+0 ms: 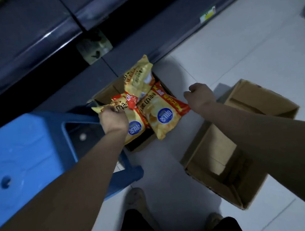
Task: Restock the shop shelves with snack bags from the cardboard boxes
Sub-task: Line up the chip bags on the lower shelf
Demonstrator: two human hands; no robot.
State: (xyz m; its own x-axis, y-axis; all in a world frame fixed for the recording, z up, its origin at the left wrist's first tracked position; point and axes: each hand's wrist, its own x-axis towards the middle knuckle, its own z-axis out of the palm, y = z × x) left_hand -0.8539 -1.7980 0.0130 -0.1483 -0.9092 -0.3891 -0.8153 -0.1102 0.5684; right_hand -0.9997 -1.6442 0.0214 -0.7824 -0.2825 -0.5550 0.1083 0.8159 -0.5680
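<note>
Three yellow and red snack bags stick out of an open cardboard box [107, 93] on the floor by the dark shelf base [54, 55]. My left hand [113, 119] grips the top edge of the left snack bag [135, 128]. A second bag [164, 114] leans over the box's right side, and a third bag [139, 76] stands up at the back. My right hand [200, 94] hovers just right of the box, fingers curled, holding nothing.
A blue plastic stool [22, 150] stands at the left, touching the box. An empty cardboard box [230, 145] lies open on the white tiled floor at the right. My shoes [137, 199] show at the bottom. A price label [207, 14] hangs on the shelf edge.
</note>
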